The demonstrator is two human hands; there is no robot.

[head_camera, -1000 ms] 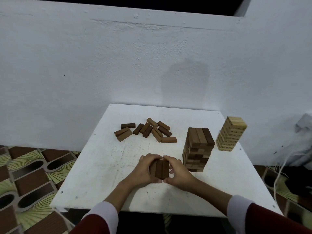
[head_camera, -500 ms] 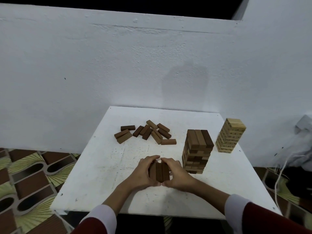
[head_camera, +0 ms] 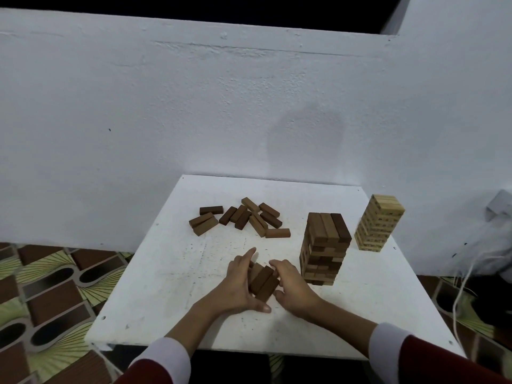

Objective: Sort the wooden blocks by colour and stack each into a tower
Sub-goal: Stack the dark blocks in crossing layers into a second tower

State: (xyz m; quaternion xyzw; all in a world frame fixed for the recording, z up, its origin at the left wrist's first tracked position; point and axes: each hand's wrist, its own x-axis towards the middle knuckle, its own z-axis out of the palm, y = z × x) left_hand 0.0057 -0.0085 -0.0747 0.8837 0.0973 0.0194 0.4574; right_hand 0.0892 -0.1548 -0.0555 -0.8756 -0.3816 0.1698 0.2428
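We see the left hand [head_camera: 238,284] and right hand [head_camera: 291,286] curled round a bundle of dark blocks [head_camera: 263,282] between them (tilted, on the tabletop [head_camera: 155,300]); brown tower [head_camera: 324,248] just right.

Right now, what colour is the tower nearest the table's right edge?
Pale, light-coloured wood: the tower shows best in the head view, the only one given.

In front of me a white table [head_camera: 171,278], scuffed and speckled, fills the lower middle of the frame. Behind it my view is mostly a white wall [head_camera: 166,112]. A patterned floor [head_camera: 47,295] of brown and green shows at lower left. At the right edge white cables [head_camera: 465,275] hang down.
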